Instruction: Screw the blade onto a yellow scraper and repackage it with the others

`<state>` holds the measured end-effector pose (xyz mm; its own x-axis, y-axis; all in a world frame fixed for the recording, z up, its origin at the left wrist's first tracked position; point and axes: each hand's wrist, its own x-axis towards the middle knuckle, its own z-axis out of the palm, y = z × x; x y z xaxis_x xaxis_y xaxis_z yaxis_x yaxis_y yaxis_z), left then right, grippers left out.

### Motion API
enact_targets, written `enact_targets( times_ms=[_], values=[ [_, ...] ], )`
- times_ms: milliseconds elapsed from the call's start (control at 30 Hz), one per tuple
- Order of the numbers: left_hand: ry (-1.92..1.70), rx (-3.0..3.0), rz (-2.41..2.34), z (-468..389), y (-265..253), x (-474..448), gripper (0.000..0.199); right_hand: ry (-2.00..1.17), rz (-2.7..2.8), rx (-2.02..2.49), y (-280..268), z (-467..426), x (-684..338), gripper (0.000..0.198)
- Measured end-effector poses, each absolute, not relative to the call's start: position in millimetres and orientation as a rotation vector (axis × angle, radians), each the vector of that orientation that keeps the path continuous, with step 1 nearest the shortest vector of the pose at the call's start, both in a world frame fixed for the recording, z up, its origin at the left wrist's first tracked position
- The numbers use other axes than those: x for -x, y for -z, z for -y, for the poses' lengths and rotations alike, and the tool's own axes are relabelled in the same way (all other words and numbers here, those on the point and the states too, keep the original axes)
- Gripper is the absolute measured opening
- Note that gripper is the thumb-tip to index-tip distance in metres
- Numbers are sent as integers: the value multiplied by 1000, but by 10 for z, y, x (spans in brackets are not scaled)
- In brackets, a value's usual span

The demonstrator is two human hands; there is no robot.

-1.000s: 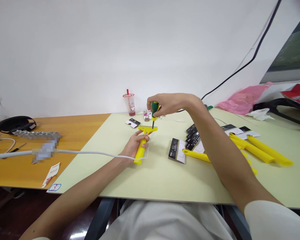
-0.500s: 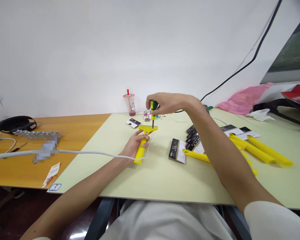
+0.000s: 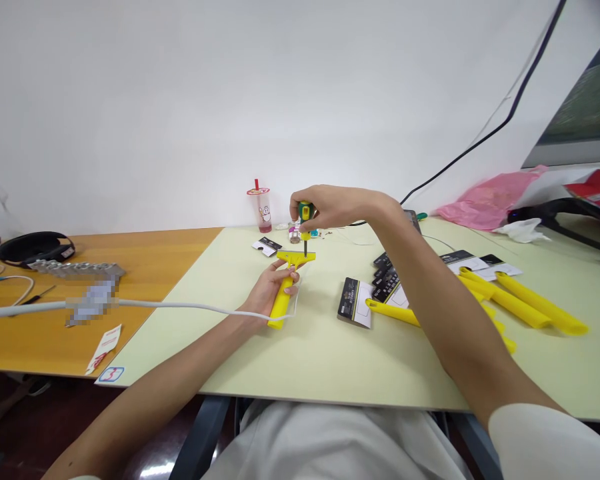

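My left hand (image 3: 271,288) is wrapped round the handle of a yellow scraper (image 3: 281,303), whose wide head points away from me. In my right hand (image 3: 320,205) is a screwdriver (image 3: 306,215) with a green and yellow handle, held upright from above. Its dark shaft comes down onto the right part of the scraper's head; the tip is too small to make out. A thin white cable passes in front of my left wrist.
Several yellow handles (image 3: 543,301) lie at right beside black and white cards (image 3: 355,301). At the back stand a cup with a red straw (image 3: 260,210) and small parts (image 3: 295,233). A pink bag (image 3: 485,200) lies at far right, a wooden table (image 3: 145,260) at left.
The screwdriver's handle has turned slightly in my right hand, whose fingers have shifted a little. The scraper and my left hand stay in place.
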<state>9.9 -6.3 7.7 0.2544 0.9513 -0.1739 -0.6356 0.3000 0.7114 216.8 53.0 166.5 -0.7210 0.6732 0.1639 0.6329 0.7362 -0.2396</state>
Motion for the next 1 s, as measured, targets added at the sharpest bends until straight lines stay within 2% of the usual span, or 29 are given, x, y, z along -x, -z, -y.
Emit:
enact_targets(
  times_ms=[267, 400, 567, 733, 900, 1000],
  values=[
    [-1142, -611, -652, 67, -66, -88, 50, -204, 2661, 1131, -1667, -525, -2187, 20],
    [-1136, -600, -651, 60, -39, -88, 51, -269, 2694, 1164, -1655, -536, -2200, 30],
    [-1142, -580, -666, 77, -98, -100, 48, -242, 2687, 1003, -1660, -550, -2157, 17],
    [-1150, -586, -668, 81, -96, -102, 48, -181, 2663, 1078, -1659, -535, -2164, 28],
    [-1140, -579, -649, 60, -50, -96, 48, -301, 2697, 1101, -1658, -517, -2174, 26],
    [-1140, -574, -650, 56, -64, -93, 46, -271, 2677, 1043, -1654, -535, -2154, 21]
  ],
)
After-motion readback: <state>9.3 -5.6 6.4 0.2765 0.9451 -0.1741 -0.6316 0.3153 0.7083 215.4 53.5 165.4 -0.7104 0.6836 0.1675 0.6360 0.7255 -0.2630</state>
